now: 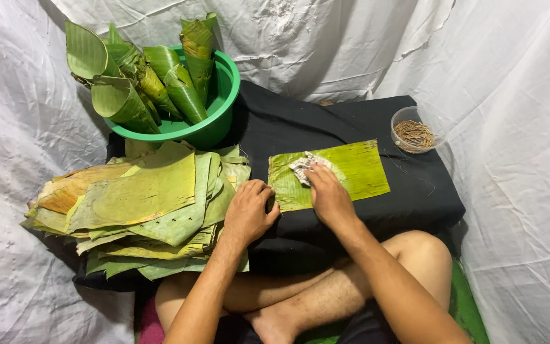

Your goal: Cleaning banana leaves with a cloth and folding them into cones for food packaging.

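Crossed legs point(300, 299) nearest; right hand point(327, 194) grip clamped on cloth point(305, 167) atop leaf point(351, 169), left hand point(247, 213) loosely curled.

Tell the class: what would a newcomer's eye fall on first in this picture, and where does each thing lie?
First, the bright banana leaf piece spread on the black cloth at centre, with the right hand pressing a crumpled rag onto it while the left hand rests at its left edge. Next, the big stack of leaf sheets on the left. Behind it, a green basin holds rolled leaf cones.
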